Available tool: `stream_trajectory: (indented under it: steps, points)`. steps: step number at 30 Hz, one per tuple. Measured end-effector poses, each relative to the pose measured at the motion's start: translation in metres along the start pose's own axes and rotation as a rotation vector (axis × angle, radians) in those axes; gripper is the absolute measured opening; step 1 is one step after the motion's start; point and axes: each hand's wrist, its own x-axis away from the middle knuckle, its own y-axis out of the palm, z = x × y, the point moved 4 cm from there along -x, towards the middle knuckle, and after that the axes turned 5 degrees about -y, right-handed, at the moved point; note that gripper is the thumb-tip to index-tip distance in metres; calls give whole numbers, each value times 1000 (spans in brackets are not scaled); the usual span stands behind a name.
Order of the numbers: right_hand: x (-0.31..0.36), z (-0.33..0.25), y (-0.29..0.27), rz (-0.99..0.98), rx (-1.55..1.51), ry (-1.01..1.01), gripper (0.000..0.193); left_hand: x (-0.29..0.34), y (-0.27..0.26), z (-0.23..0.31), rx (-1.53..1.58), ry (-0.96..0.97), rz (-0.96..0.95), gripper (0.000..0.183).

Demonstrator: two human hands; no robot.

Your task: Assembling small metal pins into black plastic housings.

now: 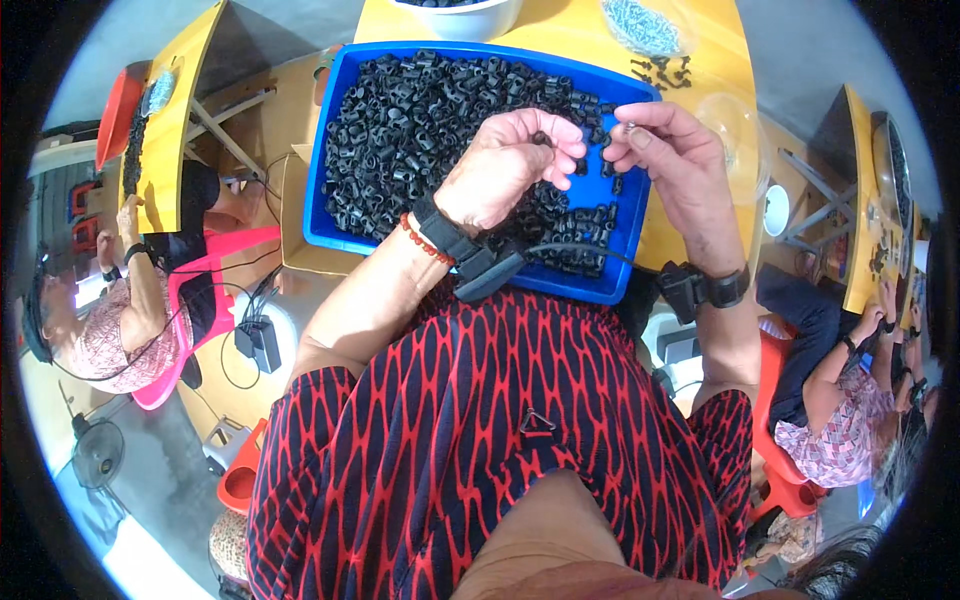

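Observation:
A blue tray (318, 190) full of small black plastic fittings (420, 130) lies in front of me. Over its middle, my left hand (505, 165) is closed, thumb and fingers pinched around a small black plastic fitting (541, 138), mostly hidden by the fingers. Above the tray's right edge, my right hand (680, 160) pinches a tiny shiny screw (630, 127) between thumb and forefinger; only part of it shows. The two hands are a short gap apart. Beneath them, some fittings stand in rows on the tray's right side.
A clear container of silvery screws (640, 25) stands on the yellow table (560, 25), beside several small dark pieces (665, 72). A white bowl (460, 22) sits behind the tray. Thin cables hang from the black wrist devices. Other people work at tables on both sides.

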Motion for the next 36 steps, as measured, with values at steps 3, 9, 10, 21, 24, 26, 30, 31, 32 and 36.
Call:
stream_trajectory:
  steps: [3, 9, 10, 21, 24, 26, 30, 31, 32, 36]
  points:
    - [-2, 4, -3, -1, 23, -3, 19, 1, 3, 2, -63, 27, -6, 25]
    - [-2, 8, -6, -6, -63, 8, 21, 5, 8, 6, -179, 106, 42, 27]
    - [-2, 8, -7, -7, -62, 7, 21, 4, 7, 6, -189, 116, 60, 27]
    - [-1, 10, -9, -21, -308, -5, 19, 1, 4, 9, 2, 130, 59, 20]
    - [-1, 8, -8, -10, -294, -17, 19, 1, 0, 7, -26, 156, 60, 23]
    - [-2, 7, -8, -11, -280, -22, 19, 1, 0, 7, -60, 153, 79, 24]
    - [-5, 5, -9, -10, -85, -46, 18, 2, 4, 10, -53, 151, 82, 19]
    - [-6, 4, -8, -15, -87, -45, 18, 2, 2, 10, -43, 172, 77, 17]
    - [-8, 3, -7, -28, 0, -78, 16, 2, 1, 10, -34, 193, 71, 14]
    - [-12, -11, 8, -132, 238, -179, 10, 3, 5, 12, 1, 175, 31, 12]
